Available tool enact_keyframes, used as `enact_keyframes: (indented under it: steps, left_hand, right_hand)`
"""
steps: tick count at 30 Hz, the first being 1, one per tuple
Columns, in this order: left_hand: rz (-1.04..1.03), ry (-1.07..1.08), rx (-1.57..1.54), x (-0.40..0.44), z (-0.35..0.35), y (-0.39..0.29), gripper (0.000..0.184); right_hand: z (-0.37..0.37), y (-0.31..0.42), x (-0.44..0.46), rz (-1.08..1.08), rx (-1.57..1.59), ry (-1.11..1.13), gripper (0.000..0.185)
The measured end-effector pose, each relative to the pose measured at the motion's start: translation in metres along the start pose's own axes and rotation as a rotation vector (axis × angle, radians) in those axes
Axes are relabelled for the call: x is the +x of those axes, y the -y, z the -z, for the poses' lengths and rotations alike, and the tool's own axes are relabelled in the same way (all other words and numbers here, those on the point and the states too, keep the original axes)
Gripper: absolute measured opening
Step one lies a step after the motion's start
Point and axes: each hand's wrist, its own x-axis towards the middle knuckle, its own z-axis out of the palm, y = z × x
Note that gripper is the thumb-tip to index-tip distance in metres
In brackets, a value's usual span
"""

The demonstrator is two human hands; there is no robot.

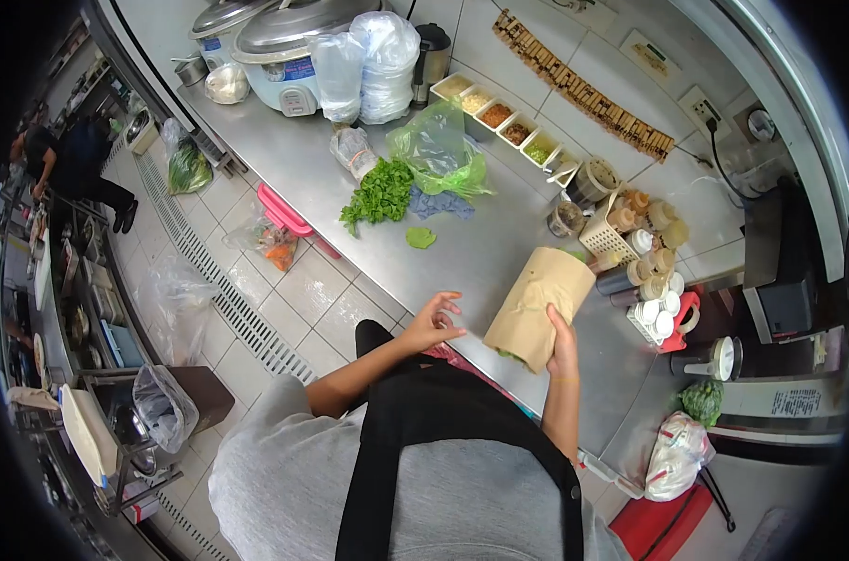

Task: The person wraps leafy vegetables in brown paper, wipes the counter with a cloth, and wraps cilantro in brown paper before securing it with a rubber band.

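Observation:
A roll of brown paper (536, 304) wraps something with green leaves, which show at its lower end. My right hand (563, 346) holds the roll at its right side, above the steel counter (443, 266). To the left of the roll, my left hand (432, 323) is empty, with its fingers apart and bent, near the counter's front edge. Farther back lie a bunch of leafy herbs (379, 194), a loose green leaf (420, 237), a blue-grey cloth (441, 204) and a green plastic bag (440, 150).
Rice cookers (289, 70) and wrapped bowls (387, 70) stand at the back left. Small trays (495, 114) line the wall. Sauce bottles (638, 245) stand right of the roll. People (83, 159) are at the far left. A bin (200, 402) stands on the floor.

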Motion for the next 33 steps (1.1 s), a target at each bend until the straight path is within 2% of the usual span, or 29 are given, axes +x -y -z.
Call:
enact_keyframes:
  steps: [2,7,9,10,12,13,15,16,18,19,21,22,23,24,25,27,29,31,32,33]
  left_hand:
    - [-0.008,-0.077,0.049,-0.001,0.007,0.000,0.068]
    - [-0.086,-0.128,0.141,0.013,0.011,-0.014,0.062]
    - [-0.076,-0.140,0.169,0.019,0.012,-0.012,0.060]
    - [-0.077,-0.158,0.199,0.021,0.012,-0.009,0.058]
    - [-0.053,-0.166,0.218,0.023,0.009,-0.004,0.055]
    - [-0.049,-0.141,0.197,0.022,0.006,-0.003,0.055]
    - [-0.044,-0.115,0.180,0.021,0.003,0.001,0.054]
    - [-0.017,-0.087,0.206,0.019,0.003,0.003,0.052]
    - [0.013,-0.058,0.235,0.020,0.002,0.007,0.050]
    - [0.006,-0.112,0.340,0.021,0.001,0.007,0.047]
    - [0.002,-0.155,0.452,0.028,0.007,0.009,0.045]
    - [-0.164,-0.229,0.661,0.042,0.016,0.009,0.044]
    - [-0.335,-0.300,0.866,0.058,0.024,0.009,0.043]
    - [-0.323,-0.351,0.957,0.077,0.033,0.001,0.040]
    - [-0.312,-0.403,1.046,0.100,0.042,-0.009,0.037]
    - [-0.189,-0.474,1.237,0.142,0.055,-0.030,0.033]
    - [-0.179,-0.517,1.473,0.175,0.075,-0.034,0.028]
    - [-0.149,-0.465,1.562,0.193,0.096,-0.027,0.029]
    - [-0.109,-0.430,1.647,0.200,0.105,-0.021,0.030]
    - [-0.228,-0.442,1.657,0.205,0.115,-0.011,0.019]
  right_hand:
    - [0.010,-0.016,0.019,-0.056,-0.068,-0.013,0.053]
    - [0.023,-0.030,0.022,0.032,-0.363,-0.020,0.060]
    - [0.012,-0.004,0.007,-0.234,-0.685,-0.119,0.061]
    - [0.018,-0.006,0.013,-0.239,-0.680,-0.127,0.061]
    - [0.035,-0.010,0.027,-0.160,-1.373,-0.171,0.063]
    - [0.023,-0.009,0.018,-0.163,-1.371,-0.175,0.063]
    - [-0.005,-0.015,-0.002,0.214,-1.517,-0.601,0.062]
    - [-0.007,-0.021,-0.005,0.213,-1.513,-0.601,0.062]
    - [-0.008,-0.032,-0.009,0.352,-1.120,-0.674,0.072]
    - [-0.010,-0.036,-0.008,0.350,-1.115,-0.675,0.072]
    - [-0.014,-0.043,-0.009,0.607,-1.254,-0.768,0.095]
    - [-0.018,-0.046,-0.009,0.601,-1.248,-0.778,0.095]
    - [-0.024,-0.048,-0.008,0.528,-1.239,-0.692,0.106]
    - [-0.027,-0.049,-0.007,0.455,-1.227,-0.608,0.119]
    - [-0.028,-0.045,-0.007,0.451,-1.222,-0.621,0.119]
    - [-0.032,-0.035,-0.008,0.197,-1.125,-0.516,0.122]
    - [-0.022,-0.034,-0.004,0.166,-1.089,-0.507,0.118]
    - [-0.005,-0.041,0.000,0.139,-1.051,-0.502,0.115]
    - [0.008,-0.051,-0.002,0.192,-0.960,-0.502,0.113]
    - [0.019,-0.058,-0.010,0.242,-0.871,-0.501,0.112]
